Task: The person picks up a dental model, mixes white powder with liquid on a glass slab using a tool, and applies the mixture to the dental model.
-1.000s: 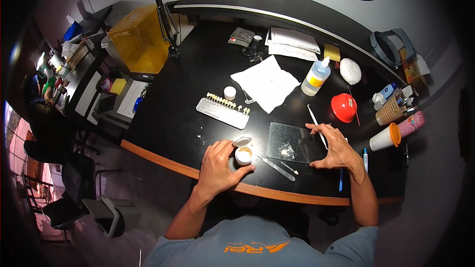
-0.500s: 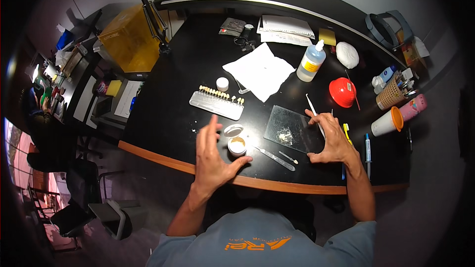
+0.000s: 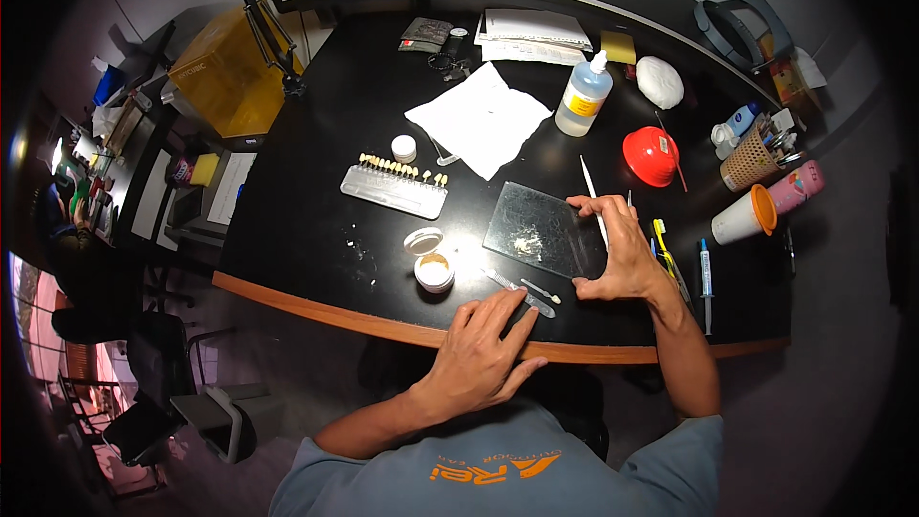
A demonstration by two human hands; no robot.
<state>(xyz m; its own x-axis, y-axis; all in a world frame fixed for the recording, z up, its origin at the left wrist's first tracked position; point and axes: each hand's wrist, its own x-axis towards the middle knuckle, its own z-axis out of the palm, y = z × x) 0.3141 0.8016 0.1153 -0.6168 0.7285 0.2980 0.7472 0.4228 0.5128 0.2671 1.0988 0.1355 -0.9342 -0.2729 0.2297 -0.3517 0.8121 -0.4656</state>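
Observation:
My right hand (image 3: 622, 251) spans the right end of a dark glass slab (image 3: 512, 215), its thumb and fingers on opposite edges. White powder or paste (image 3: 526, 244) is smeared on the slab. My left hand (image 3: 483, 340) is open at the table's front edge, fingers stretched toward a flat metal instrument handle (image 3: 538, 306); its fingertips reach over this handle, though firm contact is unclear. Beside the handle lies a small stick with a pale tooth-like tip (image 3: 553, 298). Left of it stands a small white jar (image 3: 435, 275), lid flipped up, with pale contents.
Behind the jar sit a tooth shade guide (image 3: 394, 193), a white tub (image 3: 404, 147) and a white cloth (image 3: 479, 120). Farther right are a squeeze bottle (image 3: 582, 96), red bowl (image 3: 648, 158), white tool (image 3: 592, 193), yellow toothbrush (image 3: 660, 230), blue syringe (image 3: 706, 278) and orange-rimmed cup (image 3: 737, 218).
My left hand has moved away from the jar, rightward and nearer, to the metal handle. My right hand keeps its place on the slab. The whole view has shifted slightly.

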